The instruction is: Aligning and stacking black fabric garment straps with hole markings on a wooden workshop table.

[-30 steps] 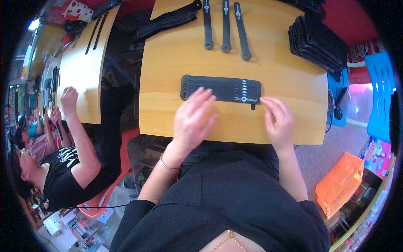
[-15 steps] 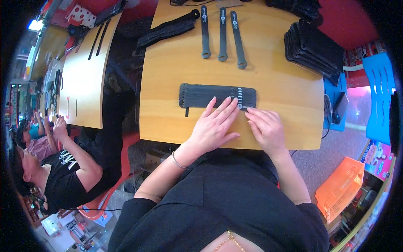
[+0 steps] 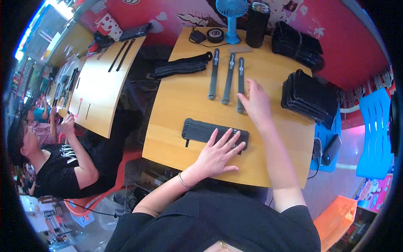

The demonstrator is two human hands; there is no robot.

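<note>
Right hand point(image 3: 257, 103) stretched forward, fingers loosely spread and laid over the near end of the rightmost grey strap point(image 3: 240, 83), touching but not visibly pinching. Three such straps side by side, long axes running away from the body toward the far edge, the other two point(image 3: 228, 78) point(image 3: 214, 73) just to the left and untouched. Left hand point(image 3: 218, 153) flat and splayed, pressing down the right end of a black ribbed pad point(image 3: 205, 131) lying crosswise near the front edge, long axis left to right, at right angles to the straps. Right hand clearly the nearer to the straps; left pinned to the pad.

Surface: a wooden table point(image 3: 176, 105), pale and smooth. Stacks of black pads point(image 3: 308, 96) to the right and another point(image 3: 296, 44) at the far right corner; a bundle of black straps point(image 3: 182, 66) at the left edge; a blue fan point(image 3: 231, 17) and a dark cylindrical bottle point(image 3: 257, 23) at the back. Room: a red wall behind, a second wooden table point(image 3: 98, 88) to the left, a seated person in black point(image 3: 58, 168) beside it, a blue chair point(image 3: 375, 134) to the right.
</note>
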